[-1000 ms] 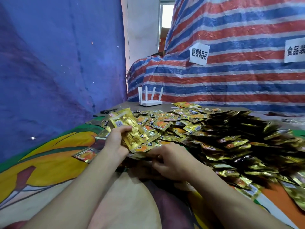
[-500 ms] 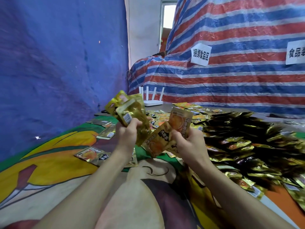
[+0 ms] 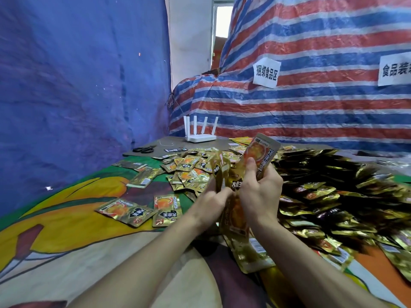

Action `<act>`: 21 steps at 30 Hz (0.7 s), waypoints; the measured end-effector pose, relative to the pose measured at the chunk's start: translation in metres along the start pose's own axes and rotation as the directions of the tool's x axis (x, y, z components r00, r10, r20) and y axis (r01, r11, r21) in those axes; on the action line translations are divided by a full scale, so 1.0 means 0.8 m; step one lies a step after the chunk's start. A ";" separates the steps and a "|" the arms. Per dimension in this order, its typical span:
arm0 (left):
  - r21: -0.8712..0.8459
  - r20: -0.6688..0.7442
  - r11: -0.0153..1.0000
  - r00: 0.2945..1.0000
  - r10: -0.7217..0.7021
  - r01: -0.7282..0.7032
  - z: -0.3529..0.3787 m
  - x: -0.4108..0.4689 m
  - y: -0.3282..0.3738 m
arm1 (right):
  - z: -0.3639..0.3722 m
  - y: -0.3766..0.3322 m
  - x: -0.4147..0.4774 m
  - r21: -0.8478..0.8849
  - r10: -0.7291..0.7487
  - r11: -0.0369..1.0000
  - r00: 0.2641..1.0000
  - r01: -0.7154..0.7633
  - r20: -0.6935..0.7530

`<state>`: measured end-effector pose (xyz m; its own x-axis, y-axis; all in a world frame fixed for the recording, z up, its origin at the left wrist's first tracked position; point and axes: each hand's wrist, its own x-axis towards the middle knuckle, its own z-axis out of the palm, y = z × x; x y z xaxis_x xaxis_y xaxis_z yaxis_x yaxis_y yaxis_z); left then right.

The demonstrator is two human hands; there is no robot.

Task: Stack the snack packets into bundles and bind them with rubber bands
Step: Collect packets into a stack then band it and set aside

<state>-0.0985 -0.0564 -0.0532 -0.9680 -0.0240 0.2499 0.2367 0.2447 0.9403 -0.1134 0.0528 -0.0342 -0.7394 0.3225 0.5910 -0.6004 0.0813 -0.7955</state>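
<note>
Packets [image 3: 260,150], crinkled gold foil, orange picture, black label

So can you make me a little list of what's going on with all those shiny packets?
Left hand: grips stack of shiny gold foil snack packets
Right hand: grips same stack, thumb on front
Nearby: big loose heap of gold packets
Far end: white four-antenna plastic router, black metal scissors
Rubber band: none seen on stack

A single head-worn wide-angle view looks forward and down, close over the table [image 3: 66,230] toward the striped tarp [image 3: 311,112].
</note>
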 end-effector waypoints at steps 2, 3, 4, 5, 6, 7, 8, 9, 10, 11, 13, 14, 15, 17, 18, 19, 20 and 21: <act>-0.118 0.075 0.993 0.997 0.010 -0.001 0.009 -0.004 -0.001 | 0.001 0.003 0.003 0.044 0.051 0.998 0.998 -0.050 -0.029; -0.208 0.083 0.978 0.996 0.013 0.004 0.013 -0.005 -0.003 | 0.001 0.005 0.004 0.073 0.083 0.994 0.996 -0.081 -0.029; -0.295 0.075 0.955 0.997 0.007 0.016 0.015 -0.003 -0.004 | 0.002 0.008 0.003 0.105 0.117 0.988 0.993 -0.115 -0.013; -0.373 0.065 0.928 0.998 0.007 0.018 0.016 -0.001 -0.006 | 0.003 0.011 0.003 0.138 0.140 0.980 0.990 -0.141 0.017; -0.417 0.056 0.909 0.998 0.012 0.013 0.016 0.000 -0.006 | 0.005 0.014 0.001 0.167 0.159 0.972 0.986 -0.167 0.057; -0.439 0.055 0.899 0.998 0.017 0.009 0.015 0.000 -0.006 | 0.008 0.016 -0.001 0.186 0.175 0.964 0.979 -0.192 0.101; -0.421 0.059 0.907 0.998 0.018 0.008 0.014 -0.001 -0.006 | 0.010 0.017 -0.004 0.198 0.197 0.954 0.970 -0.224 0.143; -0.377 0.059 0.926 0.998 0.017 0.006 0.012 -0.001 -0.006 | 0.011 0.017 -0.005 0.205 0.217 0.946 0.959 -0.252 0.180; -0.324 0.056 0.946 0.998 0.020 -0.001 0.010 -0.001 -0.007 | 0.012 0.018 -0.006 0.211 0.236 0.936 0.949 -0.280 0.211; -0.285 0.051 0.959 0.998 0.025 -0.010 0.008 -0.002 -0.008 | 0.012 0.018 -0.006 0.219 0.249 0.928 0.940 -0.300 0.233; -0.238 0.054 0.971 0.998 0.028 -0.014 0.004 -0.003 -0.007 | 0.011 0.019 -0.007 0.224 0.267 0.919 0.929 -0.325 0.256; -0.222 0.065 0.975 0.997 0.027 -0.012 0.002 -0.004 -0.006 | 0.010 0.018 -0.008 0.219 0.272 0.918 0.926 -0.331 0.260; -0.207 0.080 0.978 0.996 0.027 -0.009 0.001 -0.004 -0.006 | 0.011 0.018 -0.010 0.212 0.277 0.918 0.925 -0.334 0.260; -0.173 0.111 0.985 0.993 0.043 -0.023 -0.003 -0.002 -0.008 | 0.013 0.018 -0.011 0.200 0.288 0.919 0.924 -0.341 0.254; -0.164 0.128 0.986 0.990 0.064 -0.043 -0.006 -0.001 -0.010 | 0.013 0.018 -0.011 0.197 0.296 0.917 0.922 -0.348 0.251; -0.169 0.140 0.984 0.986 0.086 -0.062 -0.006 0.000 -0.012 | 0.014 0.018 -0.011 0.195 0.307 0.913 0.918 -0.359 0.253; -0.174 0.135 0.982 0.986 0.100 -0.075 -0.006 0.001 -0.014 | 0.014 0.018 -0.010 0.188 0.321 0.908 0.911 -0.374 0.258; -0.179 0.112 0.980 0.988 0.107 -0.086 -0.004 0.002 -0.016 | 0.014 0.019 -0.009 0.178 0.333 0.905 0.905 -0.386 0.266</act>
<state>-0.1026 -0.0628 -0.0638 -0.9403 0.1109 0.3219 0.3303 0.0679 0.9414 -0.1203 0.0415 -0.0490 -0.9499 0.0681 0.3050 -0.3125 -0.2188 -0.9244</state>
